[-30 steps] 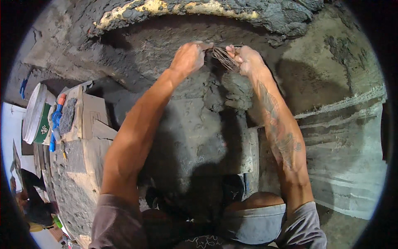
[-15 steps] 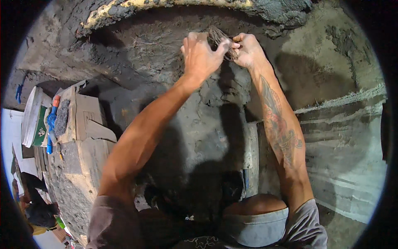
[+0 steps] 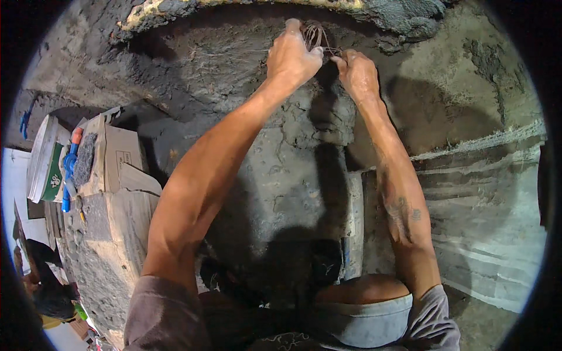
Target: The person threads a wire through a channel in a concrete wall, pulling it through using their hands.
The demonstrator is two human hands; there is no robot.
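A looped bundle of thin brown strands, string or wire, is held in my left hand close to the rough grey earthen wall. My left fingers are closed, partly hidden behind the back of the hand. Just right of it, my right hand has its thumb and fingers pinched together at a short strand coming from the bundle. One thin loose strand stretches leftward from my left hand across the wall surface.
Overhead runs a mud-covered ridge with a yellowish edge. To the left stand a cardboard box, a white-and-green bucket, a blue tool with an orange end and a grey fuzzy pad. A narrow upright board stands low centre.
My left hand has risen slightly with the bundle. My right hand has turned over and come off the bundle's loops, a little to the right, now pinching at a strand.
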